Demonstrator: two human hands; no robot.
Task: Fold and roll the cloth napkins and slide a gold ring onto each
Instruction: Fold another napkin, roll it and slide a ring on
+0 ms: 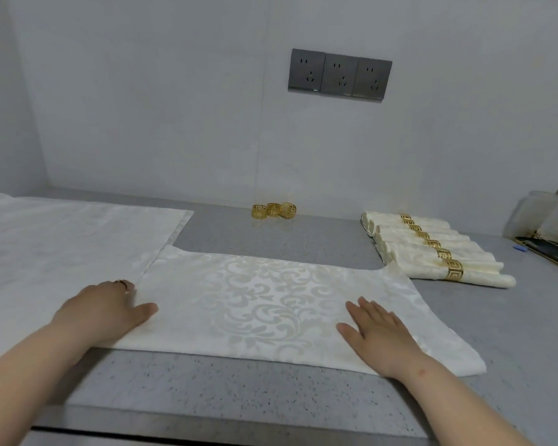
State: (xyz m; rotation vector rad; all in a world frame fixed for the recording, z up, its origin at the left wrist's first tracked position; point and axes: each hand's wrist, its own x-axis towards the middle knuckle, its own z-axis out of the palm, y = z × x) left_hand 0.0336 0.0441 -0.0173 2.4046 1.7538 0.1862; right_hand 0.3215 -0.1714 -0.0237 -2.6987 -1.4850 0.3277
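Note:
A cream damask napkin [271, 304] lies folded into a long band across the front of the grey speckled counter [271, 233]. My left hand [107, 312] rests flat on its left end, fingers straight, a ring on one finger. My right hand [377, 329] presses flat on the right part of the band. Three loose gold rings [274, 210] stand at the back by the wall. Several rolled napkins [432, 249], each with a gold ring around it, lie in a row at the right.
A stack of unfolded white napkins [62, 239] covers the counter's left side. A clear plastic container [548, 220] and a dark tray stand at the far right. Three grey wall sockets [339, 74] sit above. The counter's front edge runs just below my forearms.

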